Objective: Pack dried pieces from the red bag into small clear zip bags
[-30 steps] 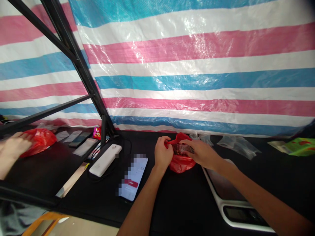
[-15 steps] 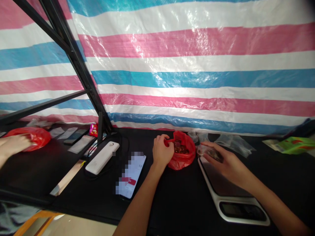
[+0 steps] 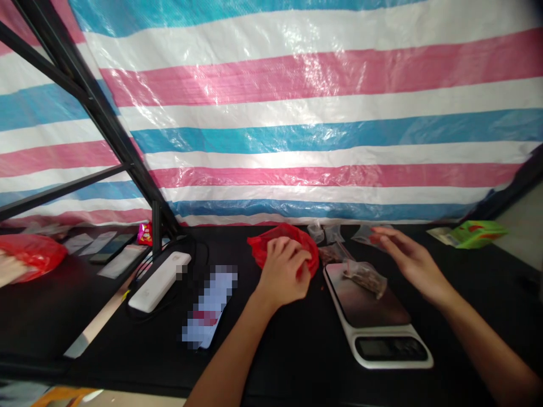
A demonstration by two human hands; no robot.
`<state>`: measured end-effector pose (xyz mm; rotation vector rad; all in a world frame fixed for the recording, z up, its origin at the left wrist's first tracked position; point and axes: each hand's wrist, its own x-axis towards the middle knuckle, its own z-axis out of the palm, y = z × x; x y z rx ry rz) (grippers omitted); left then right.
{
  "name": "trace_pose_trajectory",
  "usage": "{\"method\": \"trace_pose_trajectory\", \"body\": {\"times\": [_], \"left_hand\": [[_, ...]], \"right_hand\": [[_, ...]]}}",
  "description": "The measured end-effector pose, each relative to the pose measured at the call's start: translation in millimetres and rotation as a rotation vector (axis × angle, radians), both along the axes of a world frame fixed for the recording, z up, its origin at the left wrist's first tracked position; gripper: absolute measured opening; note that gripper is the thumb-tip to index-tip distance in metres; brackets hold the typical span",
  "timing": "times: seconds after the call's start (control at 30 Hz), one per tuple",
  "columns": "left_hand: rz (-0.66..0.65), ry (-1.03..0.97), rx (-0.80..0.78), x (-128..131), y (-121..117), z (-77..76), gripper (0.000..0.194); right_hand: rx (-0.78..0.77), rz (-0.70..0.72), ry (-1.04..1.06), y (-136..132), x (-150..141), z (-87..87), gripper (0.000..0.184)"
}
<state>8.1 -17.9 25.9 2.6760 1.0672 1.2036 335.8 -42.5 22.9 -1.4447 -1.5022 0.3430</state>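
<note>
My left hand (image 3: pixel 284 272) is over the mouth of a red plastic bag (image 3: pixel 263 240), its fingers curled down inside. Whatever its fingertips grip is hidden. My right hand (image 3: pixel 413 263) hovers with fingers stretched out and holds nothing I can see. Its fingertips are close to a flat clear plastic bag (image 3: pixel 361 234); whether they touch it I cannot tell. On the plate of a white kitchen scale (image 3: pixel 352 347) lies a small clear bag of brown dried pieces (image 3: pixel 367 280). Another filled clear bag (image 3: pixel 333 254) rests between the red bag and the scale.
A phone (image 3: pixel 210 311) and a white power bank (image 3: pixel 159 282) with a cable lie to the left. A black metal frame (image 3: pixel 106 121) rises there. Another person's hand (image 3: pixel 11 267) is at a second red bag (image 3: pixel 46 254). A green packet (image 3: pixel 479 233) sits far right.
My right hand has let go of the filled clear bag onto the scale and moved away, back and right. My left hand has gone from the red bag's rim to over its mouth.
</note>
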Motion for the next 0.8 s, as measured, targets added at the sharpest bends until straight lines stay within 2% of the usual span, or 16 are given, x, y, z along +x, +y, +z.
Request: {"method": "trace_pose_trajectory", "body": {"times": [0.03,0.1,0.2,0.3,0.47,0.57,0.7,0.8], "left_hand": [[-0.109,0.085,-0.03,5.0,-4.4,-0.7,0.014],[-0.191,0.201,-0.088,14.8,-11.1,-5.7,0.01],[-0.19,0.312,-0.137,23.5,-14.7,-17.4,0.016],[-0.167,0.349,-0.173,24.1,-13.1,-25.0,0.015],[-0.177,0.289,-0.178,20.4,-10.7,-19.8,0.015],[-0.088,0.136,-0.143,17.0,-8.1,-10.4,0.015],[0.172,-0.072,-0.085,6.7,1.8,-0.6,0.013],[0.309,-0.075,-0.07,-1.6,10.4,0.0,0.014]], "right_hand": [[0.022,-0.074,0.088,5.2,5.6,-4.6,0.032],[0.037,-0.187,0.176,10.6,16.4,-15.8,0.032],[0.034,-0.264,0.138,8.1,26.9,-27.7,0.035],[0.028,-0.285,0.069,2.4,26.8,-29.5,0.036],[0.065,-0.262,-0.006,-0.3,15.9,-27.5,0.033],[0.07,-0.229,-0.038,-0.7,13.5,-30.4,0.033],[0.083,-0.153,-0.095,-3.0,11.3,-31.8,0.032],[0.06,-0.04,-0.129,-8.2,2.9,-25.0,0.032]]}}
